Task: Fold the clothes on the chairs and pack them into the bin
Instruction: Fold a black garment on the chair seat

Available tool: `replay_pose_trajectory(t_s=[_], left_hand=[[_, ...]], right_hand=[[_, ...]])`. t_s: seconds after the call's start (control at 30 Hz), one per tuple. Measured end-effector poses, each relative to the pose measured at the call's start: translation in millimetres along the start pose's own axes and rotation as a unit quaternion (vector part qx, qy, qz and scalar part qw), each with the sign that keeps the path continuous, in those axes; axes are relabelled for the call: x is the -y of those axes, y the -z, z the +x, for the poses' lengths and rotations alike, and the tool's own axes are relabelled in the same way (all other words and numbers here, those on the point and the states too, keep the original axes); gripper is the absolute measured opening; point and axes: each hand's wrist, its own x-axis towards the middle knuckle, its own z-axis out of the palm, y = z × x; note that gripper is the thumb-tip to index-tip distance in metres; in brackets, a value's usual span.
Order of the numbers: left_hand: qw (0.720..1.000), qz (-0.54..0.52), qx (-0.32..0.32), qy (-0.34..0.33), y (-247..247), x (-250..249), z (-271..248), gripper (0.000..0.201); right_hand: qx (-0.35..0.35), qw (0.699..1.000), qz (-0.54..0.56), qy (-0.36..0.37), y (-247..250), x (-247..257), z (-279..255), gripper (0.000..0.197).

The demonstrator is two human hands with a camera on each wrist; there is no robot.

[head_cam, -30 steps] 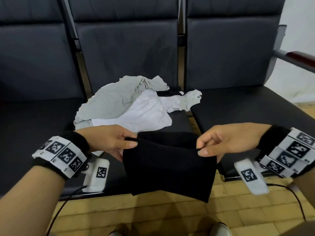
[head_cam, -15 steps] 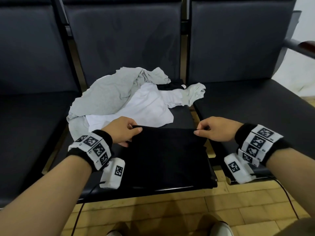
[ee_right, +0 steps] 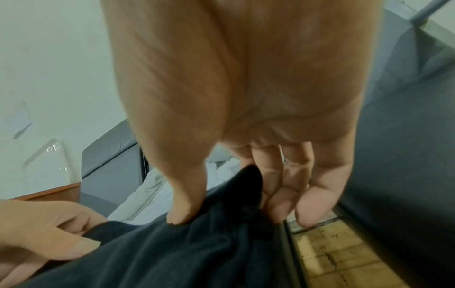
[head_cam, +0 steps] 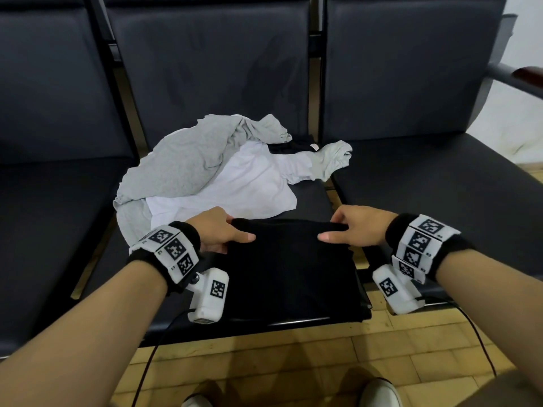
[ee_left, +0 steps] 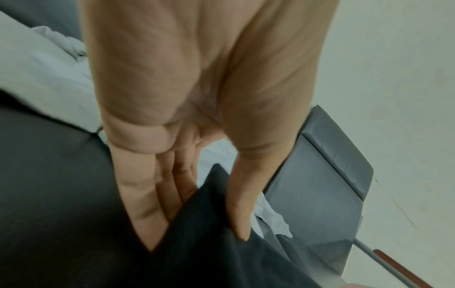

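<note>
Both hands, left hand and right hand, are pinching the black garment (far edge) mid-fold on the chair seat, likely needing another fold next.

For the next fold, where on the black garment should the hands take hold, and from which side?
Probably where they grip now: the two far corners of the black garment, left hand and right hand coming from its outer sides, thumbs on top and fingers beneath. It lies flat on the seat, so pinched corners would let the far edge fold toward the near edge evenly.
</note>
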Motion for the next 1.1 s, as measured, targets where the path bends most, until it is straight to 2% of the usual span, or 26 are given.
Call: replay_pose_trajectory(t_s=[0.07, 0.17, 0.3, 0.37, 0.47, 0.57, 0.63, 0.77, 0.87, 1.0, 1.03, 1.1], left_hand=[[0.998, -0.044, 0.035, 0.014, -0.7, -1.5, -5.1, 0.038], [0.995, -0.057, 0.080, 0.024, -3.5, -0.4, -9.8, 0.033], [0.997, -0.043, 0.066, 0.000, -9.3, 1.4, -13.1, 0.031], [0.997, -0.061, 0.054, -0.013, -11.0, -0.6, -17.7, 0.029], [0.995, -0.081, 0.009, -0.055, -11.7, -3.3, -21.2, 0.032], [0.987, -0.028, -0.097, -0.126, -11.7, -9.5, -25.9, 0.042], [0.974, -0.014, -0.144, -0.175, -13.6, -15.9, -31.6, 0.043], [0.957, -0.023, -0.178, -0.226, -19.3, -30.2, -53.4, 0.023], [0.949, -0.028, -0.205, -0.239, -17.0, -40.3, -73.7, 0.019], [0.937, 0.020, -0.244, -0.251, -9.9, -58.8, -112.3, 0.014], [0.936, 0.025, -0.247, -0.250, -2.8, -62.4, -119.5, 0.016], [0.939, -0.002, -0.229, -0.257, 12.2, -66.3, -132.7, 0.041]], right_hand=[[0.021, 1.000, 0.003, 0.002, 0.2, 1.3, -2.7, 0.058], [0.060, 0.997, 0.034, 0.022, -1.3, 0.6, -2.1, 0.049], [0.092, 0.986, 0.136, 0.022, -0.1, 0.6, -7.0, 0.038], [0.077, 0.980, 0.182, 0.030, 3.7, 1.5, -12.0, 0.035], [-0.002, 0.968, 0.243, 0.067, 11.6, 2.4, -23.2, 0.027], [-0.094, 0.941, 0.307, 0.102, 21.9, 3.5, -36.5, 0.017], [-0.126, 0.920, 0.355, 0.112, 28.1, 3.3, -44.7, 0.017], [-0.136, 0.884, 0.430, 0.120, 32.1, 5.4, -60.8, 0.024], [-0.124, 0.868, 0.465, 0.124, 32.2, 6.8, -71.9, 0.019], [-0.104, 0.815, 0.553, 0.139, 35.3, 17.4, -85.9, 0.021], [-0.109, 0.807, 0.562, 0.143, 36.5, 23.7, -88.7, 0.018], [-0.125, 0.804, 0.563, 0.147, 37.8, 40.9, -93.6, 0.010]])
